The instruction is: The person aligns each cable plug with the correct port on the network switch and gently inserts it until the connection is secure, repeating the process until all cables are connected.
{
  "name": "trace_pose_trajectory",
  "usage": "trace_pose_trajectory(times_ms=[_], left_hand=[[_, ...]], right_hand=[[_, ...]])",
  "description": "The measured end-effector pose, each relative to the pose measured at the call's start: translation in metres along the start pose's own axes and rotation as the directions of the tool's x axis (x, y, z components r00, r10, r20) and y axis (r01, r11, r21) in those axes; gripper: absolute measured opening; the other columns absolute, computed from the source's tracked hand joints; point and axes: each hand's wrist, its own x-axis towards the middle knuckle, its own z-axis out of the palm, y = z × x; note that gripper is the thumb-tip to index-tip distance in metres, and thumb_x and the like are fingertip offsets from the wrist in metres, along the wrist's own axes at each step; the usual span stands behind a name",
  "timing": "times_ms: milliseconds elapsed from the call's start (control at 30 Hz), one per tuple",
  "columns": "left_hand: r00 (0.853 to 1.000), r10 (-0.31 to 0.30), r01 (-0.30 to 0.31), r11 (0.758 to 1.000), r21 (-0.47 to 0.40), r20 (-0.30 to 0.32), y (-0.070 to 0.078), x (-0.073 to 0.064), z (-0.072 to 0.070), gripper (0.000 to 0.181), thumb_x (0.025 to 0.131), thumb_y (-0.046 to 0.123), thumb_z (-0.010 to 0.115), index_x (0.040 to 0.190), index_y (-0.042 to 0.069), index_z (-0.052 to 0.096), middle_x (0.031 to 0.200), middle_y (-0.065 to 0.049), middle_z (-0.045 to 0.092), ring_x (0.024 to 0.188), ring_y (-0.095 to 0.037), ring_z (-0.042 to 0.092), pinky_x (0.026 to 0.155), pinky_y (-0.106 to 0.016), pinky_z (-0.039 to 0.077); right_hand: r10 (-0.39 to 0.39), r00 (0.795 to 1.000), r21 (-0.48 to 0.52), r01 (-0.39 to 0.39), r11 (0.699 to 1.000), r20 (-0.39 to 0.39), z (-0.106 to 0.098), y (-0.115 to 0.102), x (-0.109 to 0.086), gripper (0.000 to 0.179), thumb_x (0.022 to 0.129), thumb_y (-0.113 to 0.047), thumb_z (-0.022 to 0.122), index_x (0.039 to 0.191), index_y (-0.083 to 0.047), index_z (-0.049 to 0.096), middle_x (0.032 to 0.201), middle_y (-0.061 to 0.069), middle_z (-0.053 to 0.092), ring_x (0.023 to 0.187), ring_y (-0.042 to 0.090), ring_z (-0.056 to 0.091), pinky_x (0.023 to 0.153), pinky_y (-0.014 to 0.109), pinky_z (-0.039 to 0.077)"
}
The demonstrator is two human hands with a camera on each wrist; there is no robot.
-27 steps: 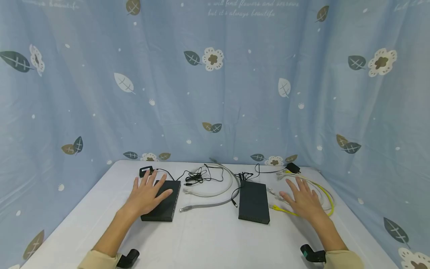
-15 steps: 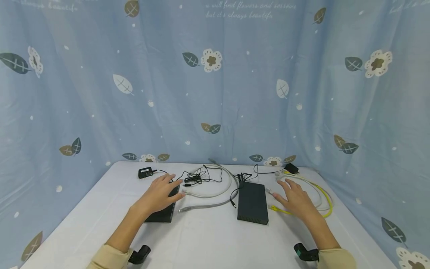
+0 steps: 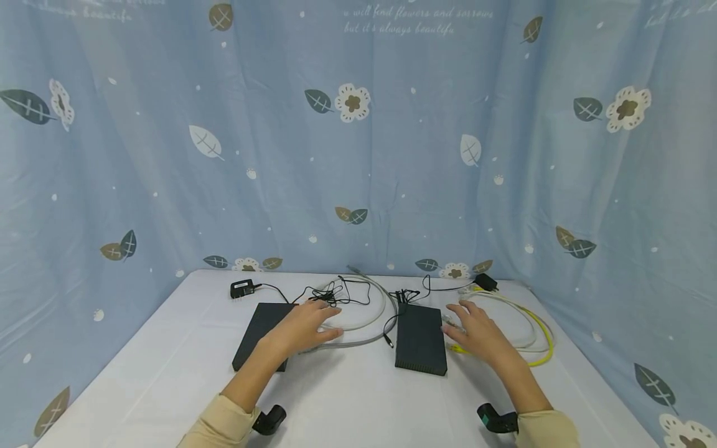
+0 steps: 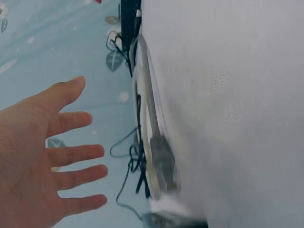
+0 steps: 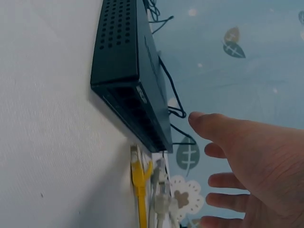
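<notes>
My left hand (image 3: 302, 326) is held over the table between two flat black network switches, fingers spread and holding nothing. It overlaps the right edge of the left switch (image 3: 259, 333) and the ends of the grey network cables (image 3: 366, 341). In the left wrist view, a grey cable's plug (image 4: 164, 161) lies beyond the fingertips. My right hand (image 3: 482, 336), relaxed and without a hold on anything, hovers beside the right switch (image 3: 421, 342). Its thumb is near the switch's ported side (image 5: 135, 111). Below it lie a yellow network cable (image 5: 141, 194) and pale cable plugs.
A black power adapter (image 3: 242, 288) sits at the back left and another adapter (image 3: 485, 282) at the back right. A bundled black cord (image 3: 330, 294) lies in the middle. The yellow cable loops (image 3: 546, 330) to the right. A patterned blue curtain (image 3: 358, 155) stands behind the white table.
My left hand has moved right, off the left switch toward the grey cables. My right hand has shifted left, closer to the right switch. The switches and cables lie as before.
</notes>
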Motion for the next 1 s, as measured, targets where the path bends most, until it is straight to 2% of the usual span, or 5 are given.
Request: trace_pose_trajectory(times_ms=[167,367,500,733,1000], left_hand=[[0.999,0.008,-0.007,1.0,-0.028,0.041,0.011,0.011,0.007,0.052,0.095,0.046,0.061,0.136,0.015,0.06,0.139,-0.016,0.057,0.128,-0.037,0.053,0.103,-0.058,0.044],[0.994,0.025,-0.023,1.0,-0.017,0.103,0.024,0.022,0.013,0.052,0.095,0.049,0.058,0.139,0.019,0.058,0.134,-0.009,0.061,0.122,-0.028,0.059,0.099,-0.048,0.05],[0.991,0.063,-0.062,0.998,-0.01,0.119,0.033,0.03,0.018,0.05,0.095,0.045,0.061,0.137,0.018,0.059,0.128,-0.008,0.064,0.113,-0.024,0.063,0.094,-0.043,0.053],[0.979,0.061,-0.063,0.998,0.007,0.195,0.049,0.044,0.026,0.053,0.09,0.041,0.069,0.138,0.02,0.059,0.125,-0.003,0.065,0.113,-0.019,0.062,0.093,-0.038,0.053],[0.974,0.083,-0.082,0.997,-0.014,0.21,0.065,0.057,0.036,0.049,0.09,0.03,0.072,0.135,0.016,0.061,0.126,-0.004,0.064,0.113,-0.02,0.063,0.093,-0.036,0.054]], right_hand=[[-0.01,0.999,0.044,0.008,0.999,0.049,0.001,-0.008,0.004,0.055,0.094,-0.036,0.064,0.137,-0.004,0.054,0.143,0.031,0.043,0.128,0.053,0.045,0.099,0.067,0.041],[-0.009,0.997,0.059,0.005,0.998,0.073,0.006,-0.017,0.01,0.056,0.094,-0.039,0.065,0.137,-0.006,0.055,0.144,0.028,0.043,0.13,0.05,0.045,0.101,0.065,0.041],[-0.006,0.996,0.062,0.001,0.998,0.087,0.01,-0.021,0.01,0.056,0.093,-0.04,0.065,0.137,-0.007,0.056,0.145,0.027,0.044,0.131,0.048,0.046,0.102,0.063,0.041],[-0.039,0.996,0.064,0.035,0.997,0.075,0.014,-0.026,0.009,0.053,0.093,-0.039,0.066,0.136,-0.009,0.057,0.144,0.023,0.046,0.13,0.043,0.048,0.103,0.06,0.043],[-0.074,0.994,0.052,0.07,0.996,0.077,0.017,-0.028,0.009,0.053,0.091,-0.041,0.068,0.135,-0.012,0.059,0.143,0.02,0.049,0.13,0.039,0.05,0.103,0.057,0.045]])
